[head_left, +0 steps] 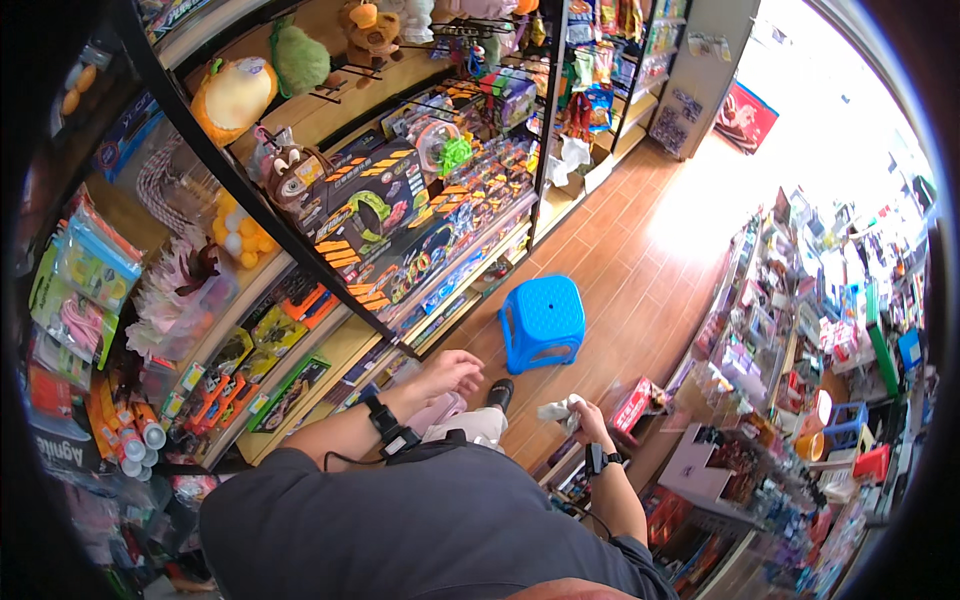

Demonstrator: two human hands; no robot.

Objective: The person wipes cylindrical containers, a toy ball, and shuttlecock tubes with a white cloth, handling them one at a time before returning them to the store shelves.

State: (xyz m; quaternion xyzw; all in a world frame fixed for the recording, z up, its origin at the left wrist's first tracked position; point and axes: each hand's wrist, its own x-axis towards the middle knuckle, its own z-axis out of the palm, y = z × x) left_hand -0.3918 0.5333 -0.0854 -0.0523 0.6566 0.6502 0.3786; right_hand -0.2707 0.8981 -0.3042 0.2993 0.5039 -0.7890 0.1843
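My left hand (455, 373) hovers beside the toy shelves with its fingers loosely bent and apart, and nothing shows in it. Just below its wrist is a pink object (440, 408), partly covered by my forearm; its kind is unclear. My right hand (591, 420) is closed around a crumpled, whitish cloth or tissue (556, 409). A black device is strapped to each wrist, with a cable running from it. In front of me a blue plastic stool (545, 318) stands upright on the floor, apart from both hands.
Shelves (300, 150) of boxed toys and plush toys line the left side. Crowded goods (740, 370) run along the right, with a red-and-white box (632, 404) near my right hand. Between them lies a brown tiled floor (610, 260), leading to a bright doorway.
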